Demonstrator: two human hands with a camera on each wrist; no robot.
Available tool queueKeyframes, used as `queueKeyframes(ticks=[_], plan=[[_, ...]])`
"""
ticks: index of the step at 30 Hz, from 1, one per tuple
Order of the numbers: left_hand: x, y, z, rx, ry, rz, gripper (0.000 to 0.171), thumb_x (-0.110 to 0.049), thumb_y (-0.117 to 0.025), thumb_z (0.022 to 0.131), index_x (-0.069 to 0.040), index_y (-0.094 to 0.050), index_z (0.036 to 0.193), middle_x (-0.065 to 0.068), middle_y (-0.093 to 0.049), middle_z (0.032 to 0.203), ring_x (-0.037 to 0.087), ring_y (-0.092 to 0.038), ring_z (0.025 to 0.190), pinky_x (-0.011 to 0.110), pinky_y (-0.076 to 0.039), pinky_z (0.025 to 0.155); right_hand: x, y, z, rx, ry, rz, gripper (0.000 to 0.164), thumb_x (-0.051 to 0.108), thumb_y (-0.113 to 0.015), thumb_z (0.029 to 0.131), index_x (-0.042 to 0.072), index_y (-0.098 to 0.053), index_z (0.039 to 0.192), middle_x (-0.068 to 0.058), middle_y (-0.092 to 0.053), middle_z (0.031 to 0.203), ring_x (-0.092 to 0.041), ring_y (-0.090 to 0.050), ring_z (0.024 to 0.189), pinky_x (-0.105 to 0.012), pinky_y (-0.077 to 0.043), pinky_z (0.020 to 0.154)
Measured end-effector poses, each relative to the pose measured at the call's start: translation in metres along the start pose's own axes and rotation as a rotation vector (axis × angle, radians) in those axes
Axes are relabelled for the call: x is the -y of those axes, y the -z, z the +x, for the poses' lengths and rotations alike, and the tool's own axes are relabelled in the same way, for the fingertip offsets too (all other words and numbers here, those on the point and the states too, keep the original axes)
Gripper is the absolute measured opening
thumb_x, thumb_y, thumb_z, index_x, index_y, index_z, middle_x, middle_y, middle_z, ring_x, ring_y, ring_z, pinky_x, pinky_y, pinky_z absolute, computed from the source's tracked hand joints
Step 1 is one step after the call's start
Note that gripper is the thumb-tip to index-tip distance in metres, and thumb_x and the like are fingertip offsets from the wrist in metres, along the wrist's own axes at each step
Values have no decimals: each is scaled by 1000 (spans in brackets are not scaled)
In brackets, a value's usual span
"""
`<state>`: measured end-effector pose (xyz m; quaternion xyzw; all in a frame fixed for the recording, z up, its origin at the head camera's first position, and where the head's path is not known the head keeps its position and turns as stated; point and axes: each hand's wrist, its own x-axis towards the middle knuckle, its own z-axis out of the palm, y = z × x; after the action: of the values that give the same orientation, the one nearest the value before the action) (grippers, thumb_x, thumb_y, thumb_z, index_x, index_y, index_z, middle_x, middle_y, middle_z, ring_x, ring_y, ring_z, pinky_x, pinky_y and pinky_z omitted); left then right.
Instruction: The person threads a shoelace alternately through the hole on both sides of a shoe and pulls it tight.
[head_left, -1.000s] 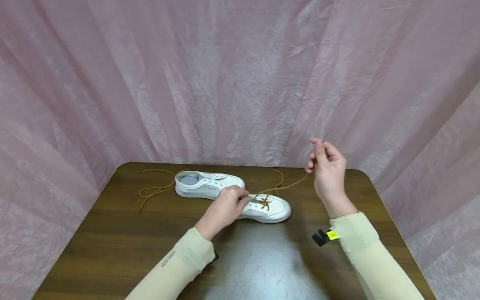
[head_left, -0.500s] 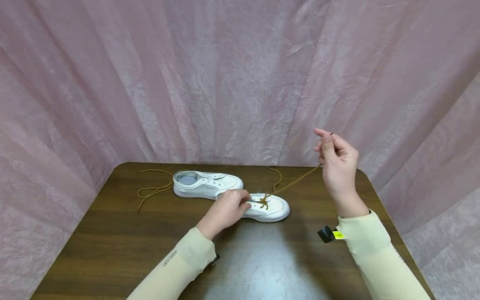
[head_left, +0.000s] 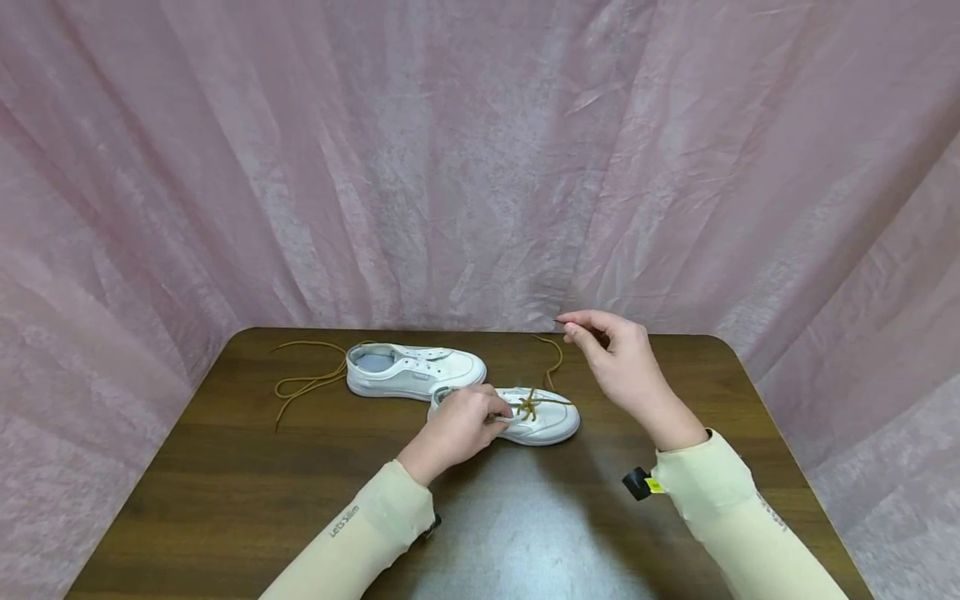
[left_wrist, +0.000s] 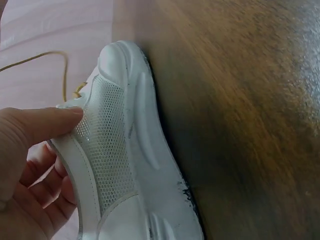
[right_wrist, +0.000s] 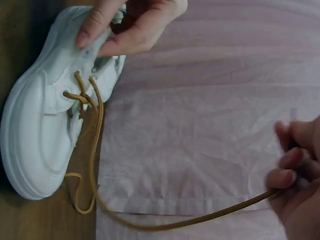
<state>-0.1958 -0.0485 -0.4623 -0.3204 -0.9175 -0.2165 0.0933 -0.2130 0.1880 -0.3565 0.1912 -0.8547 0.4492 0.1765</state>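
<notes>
A white sneaker [head_left: 551, 421] lies toe to the right on the table, with a mustard-brown shoelace [right_wrist: 200, 221] crossed through its front eyelets. At its eyelet flap, my left hand [head_left: 467, 427] pinches the edge, thumb [left_wrist: 65, 119] on the outer side and the other fingers behind it. My right hand [head_left: 618, 362] is raised to the right above the shoe. It holds one end of the lace, the tip between thumb and forefinger, while the slack sags back to the shoe in the right wrist view. The lace's other end [head_left: 556, 357] lies loose behind the toe.
A second white sneaker [head_left: 442, 365], its visible eyelets unlaced, stands behind and to the left. Another mustard-brown lace [head_left: 307, 382] lies loosely looped beside its heel. The brown wooden table [head_left: 225, 500] ends at a pink curtain [head_left: 450, 167].
My right hand first pulled the lace up and right until taut, then came back left and lower, and the lace slackened. My left hand stayed at the shoe, its grip shifting slightly on the flap.
</notes>
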Motion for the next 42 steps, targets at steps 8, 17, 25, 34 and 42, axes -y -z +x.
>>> queueKeyframes(ticks=[8,17,25,34,42], plan=[[1,-2,0,-7,-6,13,8,-21,-70,82,-25,-73,89,-15,-68,87,4,-61,82,23,-49,74,26,21,9,-411,219,344,11,-1,-58,88,-8,-66,93,-8,-64,75,-9,-54,62,-18,-42,55],[1,-5,0,9,91,13,11,-30,-64,87,-23,-71,89,-10,-68,87,7,-63,81,28,-51,74,40,14,-2,-232,172,289,13,-3,-58,88,-6,-66,97,-7,-65,75,-14,-49,57,-17,-39,53],[4,-3,3,-47,147,-26,21,-34,-55,94,-22,-70,88,-13,-65,73,2,-57,65,26,-48,63,1,-10,-6,-41,23,134,12,25,-62,90,21,-67,99,0,-72,83,-5,-64,71,-17,-42,56],[10,0,12,-109,190,-54,12,-17,-62,89,-19,-66,99,-9,-67,82,2,-57,67,23,-46,62,-22,-28,-7,96,-83,-26,9,30,-63,89,24,-69,93,7,-69,78,-8,-56,61,-22,-43,53],[13,0,29,-33,161,33,20,-18,-71,81,-20,-72,101,-8,-59,80,6,-56,67,24,-46,61,-44,-49,-11,224,-133,-175,6,25,-63,89,22,-69,90,9,-69,84,-8,-58,70,-27,-47,65]])
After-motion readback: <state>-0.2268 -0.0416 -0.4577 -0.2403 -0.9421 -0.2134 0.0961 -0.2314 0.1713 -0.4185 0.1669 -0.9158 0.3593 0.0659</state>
